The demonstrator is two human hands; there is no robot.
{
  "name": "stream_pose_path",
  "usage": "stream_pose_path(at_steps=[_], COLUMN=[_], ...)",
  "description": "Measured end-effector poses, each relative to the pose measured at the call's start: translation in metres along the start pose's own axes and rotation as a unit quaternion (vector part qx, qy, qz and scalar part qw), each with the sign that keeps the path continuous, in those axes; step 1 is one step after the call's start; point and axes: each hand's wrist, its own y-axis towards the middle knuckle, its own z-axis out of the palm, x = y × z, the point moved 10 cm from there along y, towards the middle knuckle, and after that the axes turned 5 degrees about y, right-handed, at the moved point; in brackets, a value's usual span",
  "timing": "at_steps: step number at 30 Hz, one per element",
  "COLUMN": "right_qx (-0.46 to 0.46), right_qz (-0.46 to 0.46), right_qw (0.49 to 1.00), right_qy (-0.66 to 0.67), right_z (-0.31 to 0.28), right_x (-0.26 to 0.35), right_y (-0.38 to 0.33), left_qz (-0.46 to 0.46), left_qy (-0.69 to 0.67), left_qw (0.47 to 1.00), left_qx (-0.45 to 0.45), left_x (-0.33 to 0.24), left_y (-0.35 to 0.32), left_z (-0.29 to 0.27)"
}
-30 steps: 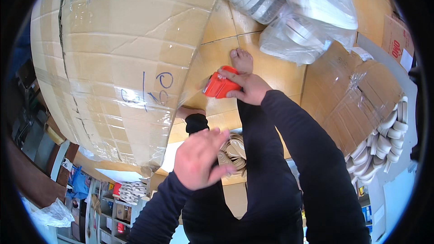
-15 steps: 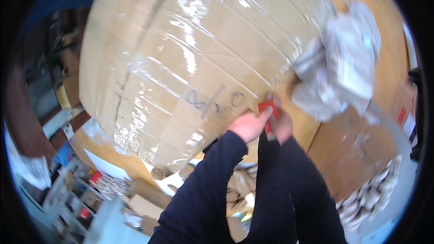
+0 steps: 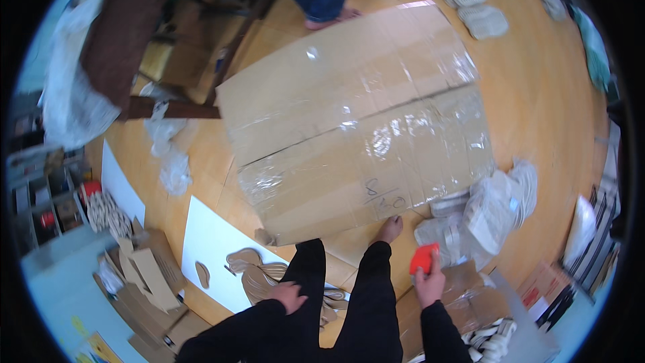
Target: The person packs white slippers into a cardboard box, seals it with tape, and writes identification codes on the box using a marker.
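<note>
The right hand (image 3: 428, 284) grips a small red tool (image 3: 423, 258), probably a tape cutter, just below the large taped cardboard box (image 3: 356, 121) on the wooden floor (image 3: 531, 81). The left hand (image 3: 289, 296) rests loosely curled on the person's dark trouser leg (image 3: 306, 275), holding nothing.

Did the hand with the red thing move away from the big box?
Yes. The right hand with the red tool was up against the taped cardboard box before; now it is held clear of it, beside the person's leg.

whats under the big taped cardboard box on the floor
The cardboard box lies on the wooden floor; near its front edge sits a bare foot. Whatever lies beneath the box itself is covered and cannot be seen.
</note>
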Motion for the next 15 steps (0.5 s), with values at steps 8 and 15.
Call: stream_pose_path(at_steps=[8, 15], right_qx=[0.089, 0.02], right_qz=[-0.32, -0.379], right_qw=[0.932, 0.911], right_qy=[-0.141, -0.161], right_z=[0.092, 0.138], right_x=[0.279, 0.368], right_y=[0.025, 0.029], left_qz=[-0.131, -0.183], left_qy=[-0.208, -0.328], left_qw=[0.963, 0.922], left_qx=[0.107, 0.091], left_x=[0.011, 0.046], left_y=[-0.088, -0.086], left_z=[0.008, 0.04])
